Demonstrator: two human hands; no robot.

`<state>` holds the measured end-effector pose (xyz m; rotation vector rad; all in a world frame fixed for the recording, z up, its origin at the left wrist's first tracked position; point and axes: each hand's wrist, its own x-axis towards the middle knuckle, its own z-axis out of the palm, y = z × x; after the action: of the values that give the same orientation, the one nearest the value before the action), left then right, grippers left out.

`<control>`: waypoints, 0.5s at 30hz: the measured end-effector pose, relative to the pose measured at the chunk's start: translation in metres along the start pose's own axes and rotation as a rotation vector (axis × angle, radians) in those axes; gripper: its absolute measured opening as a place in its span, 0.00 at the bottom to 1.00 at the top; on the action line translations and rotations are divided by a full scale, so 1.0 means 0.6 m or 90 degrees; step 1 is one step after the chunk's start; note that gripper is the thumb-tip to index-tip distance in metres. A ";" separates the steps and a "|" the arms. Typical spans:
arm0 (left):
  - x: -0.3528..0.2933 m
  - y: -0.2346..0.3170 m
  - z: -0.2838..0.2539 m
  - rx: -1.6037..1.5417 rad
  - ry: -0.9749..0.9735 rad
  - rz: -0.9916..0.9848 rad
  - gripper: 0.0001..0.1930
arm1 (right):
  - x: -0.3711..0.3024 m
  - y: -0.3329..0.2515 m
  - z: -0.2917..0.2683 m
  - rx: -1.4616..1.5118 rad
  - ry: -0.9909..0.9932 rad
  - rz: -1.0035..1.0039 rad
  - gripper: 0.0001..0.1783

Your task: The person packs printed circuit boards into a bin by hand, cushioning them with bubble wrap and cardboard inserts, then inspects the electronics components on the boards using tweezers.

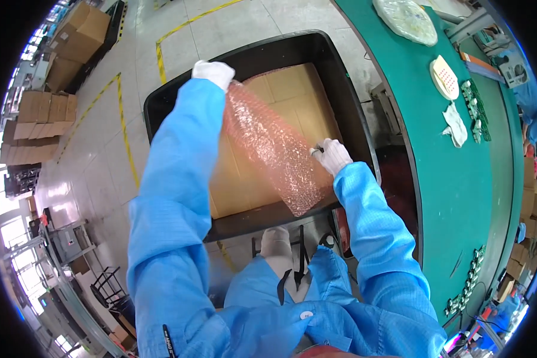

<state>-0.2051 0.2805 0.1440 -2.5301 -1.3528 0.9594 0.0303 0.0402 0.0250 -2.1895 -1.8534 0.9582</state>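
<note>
A strip of pink bubble wrap (274, 149) stretches slantwise over a large black bin (238, 224). My left hand (213, 74), in a white glove, is closed on its upper end near the far left rim. My right hand (332, 156), also gloved, is closed at the strip's right edge, lower down; a small dark spot shows between its fingers, too small to name. The strip's lower end hangs loose by the bin's near side. Under it, brown cardboard (298, 89) lines the bin's bottom.
A green worktable (441, 197) runs along the right, bearing a plastic-wrapped round bundle (406, 21), a white cloth (455, 125) and rows of small circuit boards (466, 280). Cardboard boxes (45, 113) stand stacked at the left. Yellow tape lines mark the floor.
</note>
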 end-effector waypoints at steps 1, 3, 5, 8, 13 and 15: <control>0.017 0.020 0.000 0.004 0.062 0.008 0.26 | 0.004 0.002 0.011 -0.038 0.016 0.026 0.18; 0.050 0.060 0.021 0.020 0.241 -0.030 0.29 | 0.027 0.016 0.018 -0.069 0.025 0.135 0.17; 0.081 0.101 0.045 0.033 0.375 -0.082 0.33 | 0.039 0.051 0.036 -0.142 0.052 0.233 0.18; 0.098 0.172 0.081 -0.054 0.425 -0.086 0.34 | 0.028 0.116 0.076 -0.343 0.100 0.158 0.17; 0.127 0.252 0.174 -0.250 0.327 -0.022 0.35 | 0.034 0.140 0.121 -0.502 -0.054 0.248 0.18; 0.127 0.297 0.163 -0.220 0.206 0.113 0.39 | 0.035 0.141 0.114 -0.456 -0.025 0.284 0.18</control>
<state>-0.1053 0.2162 -0.0377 -2.9344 -1.3042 0.3277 0.0666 0.0182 -0.0772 -3.1078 -1.9773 0.3930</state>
